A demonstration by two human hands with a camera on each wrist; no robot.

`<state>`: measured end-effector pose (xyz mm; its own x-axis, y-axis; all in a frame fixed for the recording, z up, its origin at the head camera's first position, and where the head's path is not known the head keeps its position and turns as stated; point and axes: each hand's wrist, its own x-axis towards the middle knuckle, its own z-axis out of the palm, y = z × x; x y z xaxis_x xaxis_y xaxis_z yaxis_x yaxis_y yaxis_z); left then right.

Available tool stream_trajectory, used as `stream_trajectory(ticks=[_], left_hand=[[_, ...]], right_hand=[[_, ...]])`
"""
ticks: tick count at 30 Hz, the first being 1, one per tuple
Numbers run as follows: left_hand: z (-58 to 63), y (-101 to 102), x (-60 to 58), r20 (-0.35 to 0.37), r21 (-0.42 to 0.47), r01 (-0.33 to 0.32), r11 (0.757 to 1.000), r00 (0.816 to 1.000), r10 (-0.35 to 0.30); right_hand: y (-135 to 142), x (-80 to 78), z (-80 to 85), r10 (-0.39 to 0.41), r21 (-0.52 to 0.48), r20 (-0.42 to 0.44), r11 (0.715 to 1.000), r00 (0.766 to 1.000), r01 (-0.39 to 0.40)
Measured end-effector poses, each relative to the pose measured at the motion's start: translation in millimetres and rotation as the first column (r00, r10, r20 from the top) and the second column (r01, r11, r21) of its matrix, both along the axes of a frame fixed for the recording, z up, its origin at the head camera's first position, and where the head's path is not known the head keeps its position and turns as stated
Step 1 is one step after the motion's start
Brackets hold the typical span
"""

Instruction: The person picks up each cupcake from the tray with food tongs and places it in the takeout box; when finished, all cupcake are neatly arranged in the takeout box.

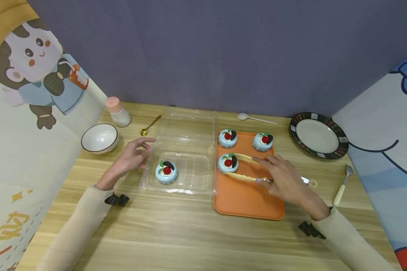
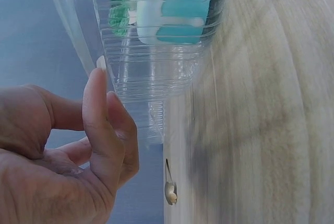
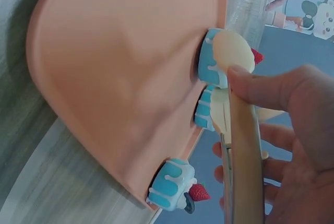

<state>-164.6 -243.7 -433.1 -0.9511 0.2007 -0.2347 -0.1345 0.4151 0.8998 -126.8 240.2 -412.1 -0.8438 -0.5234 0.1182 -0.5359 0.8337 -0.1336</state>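
Note:
My right hand point(image 1: 285, 177) grips a pair of tongs point(image 3: 245, 151), thumb on one arm and fingers round the other. Their cream tips lie on either side of a small blue cake point(image 1: 228, 163) with a berry on top, at the left edge of the orange tray point(image 1: 249, 203). Two more blue cakes stand behind it, a left one point(image 1: 227, 138) and a right one point(image 1: 262, 142). The clear plastic box point(image 1: 193, 171) lies with its lid folded back and holds another blue cake point(image 1: 166, 172). At its left rim, my left hand point(image 1: 132, 156) has loosely bent fingers, one fingertip against the plastic.
Left of the box are a white bowl point(image 1: 100, 138), a pink-capped shaker point(image 1: 118, 111) and a small gold spoon point(image 1: 150, 126). A white spoon point(image 1: 256, 118) lies behind the tray. On the right are a dark-rimmed plate point(image 1: 319, 135) and a cream-handled utensil point(image 1: 342, 185).

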Motion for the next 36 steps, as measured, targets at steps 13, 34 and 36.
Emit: stream_trajectory(ticks=[13,34,36], left_hand=[[3.2,-2,2.1,0.002,-0.01,0.004,1.0,1.0,-0.004],[0.9,-1,2.3,-0.001,0.002,0.007,1.0,1.0,-0.007],[-0.1,-1,2.2,-0.004,0.004,0.009,1.0,1.0,-0.009]], right_hand=[[6,0.8,22.4,-0.046,-0.108,-0.189,0.994,0.981,0.026],[-102,-9.7,26.9,0.191,0.039,-0.305,0.981,0.933,-0.188],[-109,-10.9,26.1,0.215,0.078,-0.3,0.977,0.929,-0.2]])
